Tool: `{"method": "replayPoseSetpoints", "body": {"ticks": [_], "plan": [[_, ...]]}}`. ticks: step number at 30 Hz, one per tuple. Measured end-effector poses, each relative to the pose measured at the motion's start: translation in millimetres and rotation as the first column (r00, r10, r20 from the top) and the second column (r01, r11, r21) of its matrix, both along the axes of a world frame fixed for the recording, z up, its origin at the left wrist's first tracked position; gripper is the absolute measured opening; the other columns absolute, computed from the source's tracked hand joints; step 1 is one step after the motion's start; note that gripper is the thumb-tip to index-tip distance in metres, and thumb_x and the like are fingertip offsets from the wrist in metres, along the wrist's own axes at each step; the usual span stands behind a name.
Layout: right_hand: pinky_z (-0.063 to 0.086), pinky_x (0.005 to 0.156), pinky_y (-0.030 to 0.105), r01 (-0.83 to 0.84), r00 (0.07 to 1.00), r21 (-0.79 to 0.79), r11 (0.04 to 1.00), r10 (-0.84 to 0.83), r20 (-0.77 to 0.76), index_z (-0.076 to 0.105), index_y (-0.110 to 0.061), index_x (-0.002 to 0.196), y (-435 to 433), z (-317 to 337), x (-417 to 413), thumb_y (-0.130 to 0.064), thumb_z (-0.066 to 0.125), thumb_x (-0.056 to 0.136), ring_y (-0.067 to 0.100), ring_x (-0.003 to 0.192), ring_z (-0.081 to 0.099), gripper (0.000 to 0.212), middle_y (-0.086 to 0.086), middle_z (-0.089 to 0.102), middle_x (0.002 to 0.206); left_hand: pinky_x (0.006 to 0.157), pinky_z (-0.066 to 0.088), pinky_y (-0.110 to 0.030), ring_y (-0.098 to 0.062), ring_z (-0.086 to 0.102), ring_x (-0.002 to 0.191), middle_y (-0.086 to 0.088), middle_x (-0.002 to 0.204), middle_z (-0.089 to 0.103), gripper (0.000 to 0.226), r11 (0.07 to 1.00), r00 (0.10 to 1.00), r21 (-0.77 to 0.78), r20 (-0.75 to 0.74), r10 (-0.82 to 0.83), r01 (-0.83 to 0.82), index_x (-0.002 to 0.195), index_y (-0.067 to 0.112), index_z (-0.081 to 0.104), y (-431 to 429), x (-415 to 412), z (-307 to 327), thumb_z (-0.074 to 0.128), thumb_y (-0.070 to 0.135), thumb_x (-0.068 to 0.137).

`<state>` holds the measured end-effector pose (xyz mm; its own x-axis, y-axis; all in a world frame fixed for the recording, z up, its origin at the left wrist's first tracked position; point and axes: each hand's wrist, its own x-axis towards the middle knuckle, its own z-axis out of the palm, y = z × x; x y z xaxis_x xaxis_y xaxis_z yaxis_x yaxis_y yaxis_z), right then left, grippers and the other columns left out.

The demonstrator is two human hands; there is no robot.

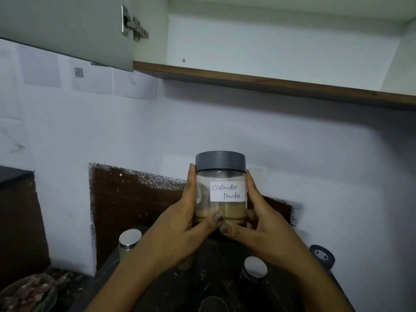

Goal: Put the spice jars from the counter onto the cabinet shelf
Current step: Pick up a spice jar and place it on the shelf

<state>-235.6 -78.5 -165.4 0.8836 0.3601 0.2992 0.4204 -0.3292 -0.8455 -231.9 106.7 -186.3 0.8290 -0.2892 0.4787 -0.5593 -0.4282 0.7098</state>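
1. While gripping the coriander jar (221, 192) from both sides, wrapping the left hand (180, 224) round its left wall and the right hand (261, 221) round its right wall, thumbs crossing low over the front and nearly meeting beneath the handwritten label (227, 191)
2. Holding it upright in mid-air, above the dark counter (213, 273) and well below the cabinet shelf (270, 84), with the grey lid (220, 162) on top and the powder lying level in the bottom part
3. Judging this as the carry upward, with most of the rise not yet done
4. Probably doing best by lifting straight up first, then moving forward over the wooden front edge of the shelf, bringing the base clear above that edge rather than clipping it
5. Steering right of the open cabinet door (67, 30) and its metal hinge (134, 24), both hanging at upper left
6. Gripping the see-through wall rather than the lid, likely the safer choice, not being able to tell the lid's tightness
7. Aiming deep on the shelf, probably, leaving the front free for the steel-lidded jar at left (130, 238) and the steel-lidded jar at right (255, 266), both standing on the counter
8. Letting go only after feeling the base resting flat
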Motion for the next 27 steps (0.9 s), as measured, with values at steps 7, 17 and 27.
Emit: {"method": "replayPoseSetpoints", "body": {"ticks": [7,17,27], "plan": [[0.053,0.084,0.015,0.093,0.992,-0.090,0.992,-0.085,0.091,-0.018,-0.061,0.135,39.7,38.4,23.9,-0.060,0.063,0.059,-0.010,0.097,0.061,0.112,-0.039,0.051,0.104,0.079,0.042,0.001,0.020,0.054,0.096,0.048,0.100,0.042,0.096,0.998,0.997,0.066,0.078,-0.017,0.012,0.129,0.054,-0.034,42.1,35.8,41.4,0.036,0.079,0.069],[0.046,0.097,0.024,0.271,0.914,-0.226,0.936,-0.177,0.364,-0.034,-0.052,0.132,87.4,117.9,103.5,-0.062,0.053,0.078,0.007,0.115,0.057,0.103,-0.018,0.044,0.143,0.079,0.044,-0.007,0.005,0.057,0.084,0.037,0.111,0.039,0.085,0.979,0.942,0.127,0.316,0.113,-0.160,0.126,0.055,-0.034,77.2,114.5,127.3,0.030,0.070,0.072],[0.045,0.100,0.033,0.399,0.739,-0.224,0.889,-0.168,0.653,-0.030,-0.047,0.138,127.2,187.8,198.2,-0.068,0.053,0.077,0.016,0.128,0.049,0.105,-0.013,0.037,0.150,0.097,0.042,-0.024,-0.010,0.052,0.120,0.013,0.147,0.037,0.082,0.961,0.871,0.059,0.441,0.217,-0.269,0.131,0.047,-0.032,111.5,195.3,194.1,0.032,0.059,0.080]]}}
